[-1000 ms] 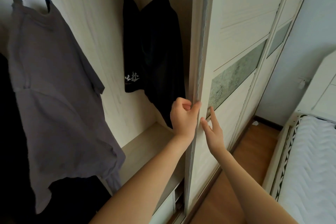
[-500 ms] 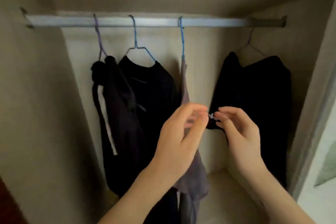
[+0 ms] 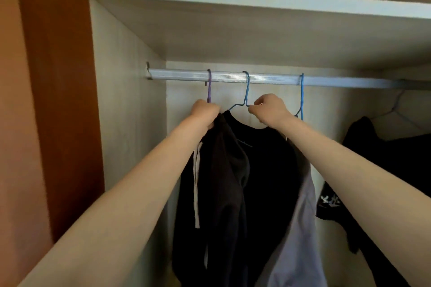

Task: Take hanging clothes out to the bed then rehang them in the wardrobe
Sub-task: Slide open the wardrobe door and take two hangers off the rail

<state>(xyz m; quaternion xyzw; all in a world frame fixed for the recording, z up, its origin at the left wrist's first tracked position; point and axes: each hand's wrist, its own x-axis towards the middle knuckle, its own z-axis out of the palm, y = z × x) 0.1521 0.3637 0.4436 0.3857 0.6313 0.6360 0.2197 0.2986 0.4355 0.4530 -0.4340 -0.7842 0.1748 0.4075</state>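
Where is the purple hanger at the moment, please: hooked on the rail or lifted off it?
Hooked on: the purple hanger loops over the rail, with the left hand gripping its neck.

Soft matt cloth beneath a ribbed metal rail [image 3: 268, 78]

The rail is pale metal, finely grooved along its length, with a dull sheen. The purple hanger [image 3: 209, 87] and blue hanger [image 3: 246, 91] look like thin wire in a smooth coloured coating, though blur leaves that unsure. The black top [image 3: 268, 170] and grey shirt [image 3: 300, 228] are matt cloth. The wardrobe wall [image 3: 130, 123] is pale, matt wood-grain board.
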